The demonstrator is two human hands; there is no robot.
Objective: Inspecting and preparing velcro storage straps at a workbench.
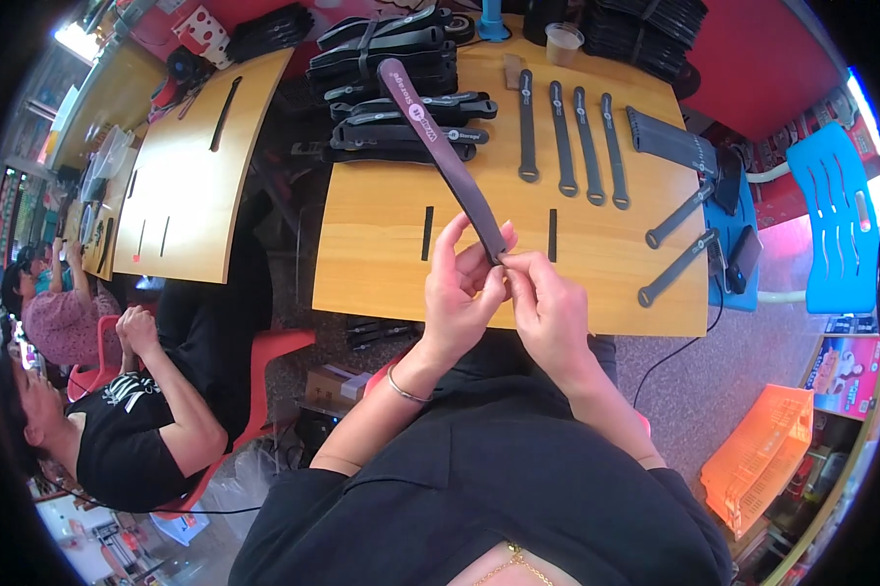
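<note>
Between my two hands rises a long dark strap (450,161) with a rounded far end and pale printing. My left hand (452,298) grips its near end, fingers curled round it. Against that same end my right hand (552,305) pinches with thumb and fingertips; the pinched spot is partly hidden by the fingers. Flat on the wooden table (372,273) lie two short black strips, a left strip (427,232) and a right strip (552,234). Several grey straps with looped ends, including a strap (527,127), lie side by side beyond my right hand.
Piled bundles of dark straps (386,73) stand at the far left of my table. Two more straps, one a lower strap (676,269), slant over the right edge by a blue stool (743,283). An orange crate (762,454) stands right. Another person (157,410) sits left.
</note>
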